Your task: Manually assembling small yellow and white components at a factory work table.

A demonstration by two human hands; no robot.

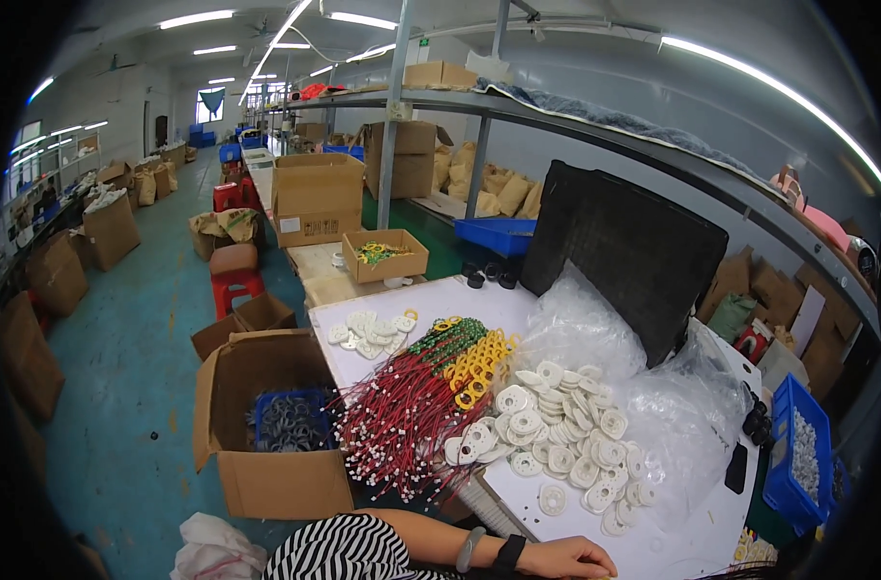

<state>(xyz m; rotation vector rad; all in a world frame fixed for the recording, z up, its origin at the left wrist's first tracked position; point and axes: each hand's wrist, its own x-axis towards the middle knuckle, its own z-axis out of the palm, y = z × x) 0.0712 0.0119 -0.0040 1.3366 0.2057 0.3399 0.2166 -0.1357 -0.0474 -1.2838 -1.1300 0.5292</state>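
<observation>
Our left hand (568, 558) is at the bottom edge, palm down over the white table (653, 551). Fingers bent, tips cut off by the frame, so we can't tell whether they're apart, together or clamped on something. Right hand's out of view.

Just beyond: a loose pile of white discs (566, 411), stacked at all angles, a few lying flat toward us. Left of it, touching, red-wire leads (392, 420), connector ends our way, yellow rings (471, 382) at the far end.

Handling advice, our judgement: take discs singly from the near edge, check for doubles, lift each lead by its ring, don't drag the tangle. Keep both hands in frame.

Clear plastic bags (673, 430) crowd the pile's right; we'd keep clear of them. Farther back, a black panel (624, 251) leans upright, and a small carton (392, 266) holds yellow and green parts.
</observation>
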